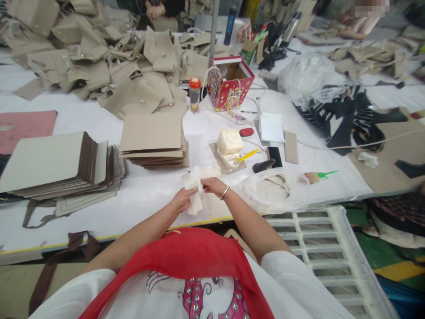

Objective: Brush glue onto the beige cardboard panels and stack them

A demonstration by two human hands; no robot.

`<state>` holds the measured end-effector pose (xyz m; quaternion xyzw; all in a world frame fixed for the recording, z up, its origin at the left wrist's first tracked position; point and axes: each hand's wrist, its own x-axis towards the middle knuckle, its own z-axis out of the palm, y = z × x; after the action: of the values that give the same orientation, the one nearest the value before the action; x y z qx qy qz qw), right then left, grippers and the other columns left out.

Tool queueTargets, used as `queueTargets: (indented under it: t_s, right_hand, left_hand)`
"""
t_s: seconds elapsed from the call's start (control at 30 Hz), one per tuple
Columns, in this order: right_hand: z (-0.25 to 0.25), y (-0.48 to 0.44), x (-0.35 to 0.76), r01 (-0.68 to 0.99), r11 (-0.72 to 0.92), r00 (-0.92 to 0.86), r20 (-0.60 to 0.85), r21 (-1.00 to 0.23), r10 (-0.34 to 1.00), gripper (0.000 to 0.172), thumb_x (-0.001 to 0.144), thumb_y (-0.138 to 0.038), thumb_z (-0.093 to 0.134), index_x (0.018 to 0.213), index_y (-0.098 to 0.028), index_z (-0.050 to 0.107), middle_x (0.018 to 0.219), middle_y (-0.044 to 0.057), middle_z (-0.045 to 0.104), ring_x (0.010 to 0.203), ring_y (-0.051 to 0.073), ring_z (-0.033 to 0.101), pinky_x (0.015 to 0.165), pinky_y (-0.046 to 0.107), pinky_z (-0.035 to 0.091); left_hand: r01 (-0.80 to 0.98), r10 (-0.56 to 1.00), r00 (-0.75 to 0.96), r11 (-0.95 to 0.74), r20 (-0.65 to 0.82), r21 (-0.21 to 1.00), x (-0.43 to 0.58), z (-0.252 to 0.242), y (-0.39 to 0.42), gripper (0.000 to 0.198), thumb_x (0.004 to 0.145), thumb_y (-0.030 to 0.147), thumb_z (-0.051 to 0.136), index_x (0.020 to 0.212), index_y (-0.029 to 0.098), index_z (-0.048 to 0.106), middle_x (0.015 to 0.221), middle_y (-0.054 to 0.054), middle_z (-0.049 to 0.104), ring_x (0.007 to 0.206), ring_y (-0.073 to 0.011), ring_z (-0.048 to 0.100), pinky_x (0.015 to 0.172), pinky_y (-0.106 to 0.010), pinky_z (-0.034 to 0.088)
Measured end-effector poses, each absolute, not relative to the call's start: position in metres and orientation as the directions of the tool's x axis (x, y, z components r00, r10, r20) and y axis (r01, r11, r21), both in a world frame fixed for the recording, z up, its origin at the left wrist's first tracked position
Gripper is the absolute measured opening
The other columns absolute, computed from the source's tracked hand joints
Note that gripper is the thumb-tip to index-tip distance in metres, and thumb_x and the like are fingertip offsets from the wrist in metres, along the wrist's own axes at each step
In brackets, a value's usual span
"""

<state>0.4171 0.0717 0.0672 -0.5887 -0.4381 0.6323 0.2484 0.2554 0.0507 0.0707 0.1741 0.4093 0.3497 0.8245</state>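
Both my hands pinch a crumpled white cloth (194,188) just above the white table (149,212). My left hand (182,199) grips its lower left side, and my right hand (212,186), with a metal bangle on the wrist, holds its upper right side. Beyond the cloth, a pale block of wax or soap (230,141) sits on a beige card (219,150) with a yellow-handled tool (247,155) beside it. A stack of beige board panels (151,133) lies to the far left of my hands.
A larger stack of board panels (43,161) lies at the left. A clear plastic bag (272,192) is right of my hands, with a black handle (264,165) and phone (275,156) beyond. Heaped beige pieces (99,66) and a red box (229,84) stand farther back.
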Motion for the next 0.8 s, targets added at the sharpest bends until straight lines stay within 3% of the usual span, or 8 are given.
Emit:
queueTargets:
  t_s: [0.07, 0.13, 0.27, 0.4, 0.5, 0.6, 0.7, 0.8]
  right_hand:
    - [0.064, 0.070, 0.411, 0.138, -0.451, -0.141, -0.468, -0.882, 0.872, 0.042, 0.071, -0.056, 0.053, 0.058, -0.016, 0.053, 0.057, 0.000, 0.057, 0.053, 0.008, 0.051, 0.056, 0.021, 0.042]
    - [0.062, 0.069, 0.408, 0.178, -0.404, -0.073, -0.421, -0.897, 0.904, 0.041, 0.067, -0.054, 0.057, 0.056, -0.015, 0.052, 0.053, -0.002, 0.054, 0.051, 0.007, 0.046, 0.053, 0.019, 0.039]
    - [0.062, 0.074, 0.404, 0.437, -0.299, 0.077, -0.296, -0.848, 0.952, 0.043, 0.063, -0.054, 0.059, 0.049, -0.016, 0.045, 0.047, -0.005, 0.045, 0.049, 0.007, 0.039, 0.048, 0.019, 0.030]
    - [0.067, 0.083, 0.405, 0.582, -0.257, 0.091, -0.252, -0.772, 0.964, 0.046, 0.072, -0.054, 0.051, 0.045, -0.017, 0.043, 0.045, -0.003, 0.043, 0.049, 0.008, 0.039, 0.049, 0.021, 0.029]
    - [0.073, 0.084, 0.409, 0.576, -0.336, 0.057, -0.374, -0.745, 0.926, 0.057, 0.082, -0.055, 0.035, 0.041, -0.018, 0.044, 0.042, 0.001, 0.045, 0.047, 0.010, 0.044, 0.053, 0.022, 0.034]
    - [0.077, 0.073, 0.409, 0.533, -0.362, -0.130, -0.497, -0.765, 0.858, 0.057, 0.082, -0.058, 0.035, 0.046, -0.017, 0.054, 0.047, 0.003, 0.054, 0.048, 0.011, 0.049, 0.053, 0.022, 0.037]
    - [0.076, 0.058, 0.400, 0.501, -0.240, -0.306, -0.429, -0.832, 0.850, 0.042, 0.077, -0.053, 0.048, 0.058, -0.017, 0.058, 0.057, -0.001, 0.057, 0.054, 0.009, 0.049, 0.054, 0.020, 0.036]
    - [0.072, 0.052, 0.391, 0.503, -0.179, -0.258, -0.344, -0.846, 0.903, 0.039, 0.077, -0.048, 0.049, 0.053, -0.017, 0.051, 0.050, -0.005, 0.048, 0.051, 0.007, 0.043, 0.052, 0.019, 0.032]
  left_hand:
    - [-0.464, 0.711, 0.424, 0.703, -0.561, 0.540, 0.255, 0.068, 0.051, 0.035, 0.066, 0.014, 0.068, 0.100, 0.011, 0.062, 0.082, -0.010, 0.069, 0.077, -0.0217, 0.065, 0.077, -0.035, 0.050]
    - [-0.479, 0.696, 0.427, 0.716, -0.577, 0.508, 0.254, 0.066, 0.050, 0.036, 0.067, 0.013, 0.066, 0.103, 0.010, 0.061, 0.083, -0.010, 0.069, 0.077, -0.0210, 0.065, 0.077, -0.035, 0.051]
    - [-0.461, 0.663, 0.428, 0.745, -0.614, 0.483, 0.253, 0.065, 0.050, 0.033, 0.071, 0.014, 0.062, 0.104, 0.009, 0.059, 0.080, -0.011, 0.069, 0.068, -0.0194, 0.065, 0.071, -0.034, 0.052]
    - [-0.457, 0.671, 0.396, 0.736, -0.627, 0.500, 0.249, 0.064, 0.054, 0.029, 0.075, 0.017, 0.060, 0.102, 0.009, 0.060, 0.073, -0.009, 0.068, 0.062, -0.0177, 0.064, 0.065, -0.032, 0.053]
    - [-0.467, 0.667, 0.378, 0.736, -0.642, 0.490, 0.243, 0.063, 0.061, 0.025, 0.077, 0.021, 0.058, 0.098, 0.008, 0.062, 0.073, -0.010, 0.068, 0.067, -0.0185, 0.064, 0.069, -0.032, 0.052]
    - [-0.488, 0.657, 0.376, 0.740, -0.654, 0.463, 0.237, 0.063, 0.066, 0.025, 0.078, 0.023, 0.055, 0.095, 0.006, 0.064, 0.078, -0.012, 0.068, 0.073, -0.0195, 0.065, 0.072, -0.031, 0.052]
    - [-0.495, 0.629, 0.435, 0.764, -0.644, 0.413, 0.236, 0.064, 0.069, 0.027, 0.079, 0.025, 0.053, 0.096, 0.006, 0.064, 0.084, -0.013, 0.068, 0.077, -0.0208, 0.065, 0.075, -0.033, 0.051]
    - [-0.477, 0.589, 0.510, 0.800, -0.627, 0.363, 0.239, 0.067, 0.071, 0.031, 0.080, 0.026, 0.051, 0.100, 0.007, 0.064, 0.087, -0.014, 0.068, 0.080, -0.0221, 0.065, 0.077, -0.035, 0.051]
